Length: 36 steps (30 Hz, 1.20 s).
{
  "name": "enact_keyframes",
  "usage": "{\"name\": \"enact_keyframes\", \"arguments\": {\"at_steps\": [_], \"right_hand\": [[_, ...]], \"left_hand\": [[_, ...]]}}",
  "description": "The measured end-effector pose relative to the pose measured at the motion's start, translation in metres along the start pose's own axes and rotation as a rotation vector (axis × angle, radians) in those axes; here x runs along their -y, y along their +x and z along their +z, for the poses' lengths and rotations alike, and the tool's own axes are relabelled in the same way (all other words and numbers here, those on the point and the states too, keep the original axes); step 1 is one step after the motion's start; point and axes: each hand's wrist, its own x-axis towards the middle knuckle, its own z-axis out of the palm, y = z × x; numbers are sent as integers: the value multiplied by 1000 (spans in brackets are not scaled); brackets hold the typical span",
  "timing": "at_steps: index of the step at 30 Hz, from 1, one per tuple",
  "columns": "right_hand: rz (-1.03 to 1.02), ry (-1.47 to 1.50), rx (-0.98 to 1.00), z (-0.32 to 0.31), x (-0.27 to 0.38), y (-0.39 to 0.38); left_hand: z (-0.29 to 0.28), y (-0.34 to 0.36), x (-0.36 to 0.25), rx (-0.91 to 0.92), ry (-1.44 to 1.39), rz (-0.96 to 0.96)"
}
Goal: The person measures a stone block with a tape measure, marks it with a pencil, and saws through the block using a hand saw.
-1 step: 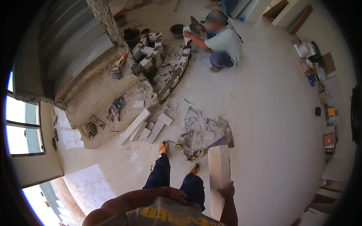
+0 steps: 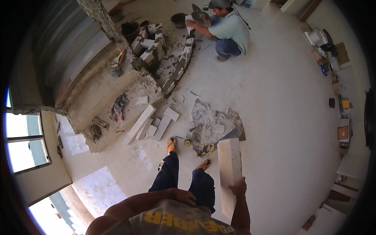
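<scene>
My right hand (image 2: 238, 187) grips a long pale block (image 2: 228, 172), held upright at my right side. My left hand (image 2: 185, 197) is curled at my left forearm's end, in front of my thighs; whether it holds anything is unclear. Beyond my sandalled feet lie a yellow tape measure (image 2: 187, 143) and a crumpled grey sheet (image 2: 205, 117) with a small block (image 2: 218, 128) and a yellow-handled tool (image 2: 208, 149) on it. Loose pale blocks (image 2: 140, 123) lean by the concrete step (image 2: 94, 103).
A co-worker (image 2: 231, 35) squats by a low, mortared block wall (image 2: 178, 68), holding a block and a trowel. Buckets (image 2: 130, 30) stand behind it. A broken-edged staircase (image 2: 78, 47) rises at the left. Boxes and materials (image 2: 325, 58) line the right wall.
The room sits slightly higher in the picture as my view shifts. The block in my right hand has moved up a little. The co-worker's head and arms have shifted slightly.
</scene>
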Motion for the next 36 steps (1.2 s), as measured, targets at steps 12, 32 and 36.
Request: {"name": "enact_keyframes", "arguments": {"at_steps": [12, 32, 36], "right_hand": [[-63, 32, 192, 99, 157, 132], [-807, -476, -268, 229, 204, 563], [-913, -428, -339, 238, 208, 591]], "left_hand": [[-2, -18, 146, 391, -430, -475], [-345, 137, 181, -923, 787, -131], [-336, 131, 176, -1053, 824, -55]]}}
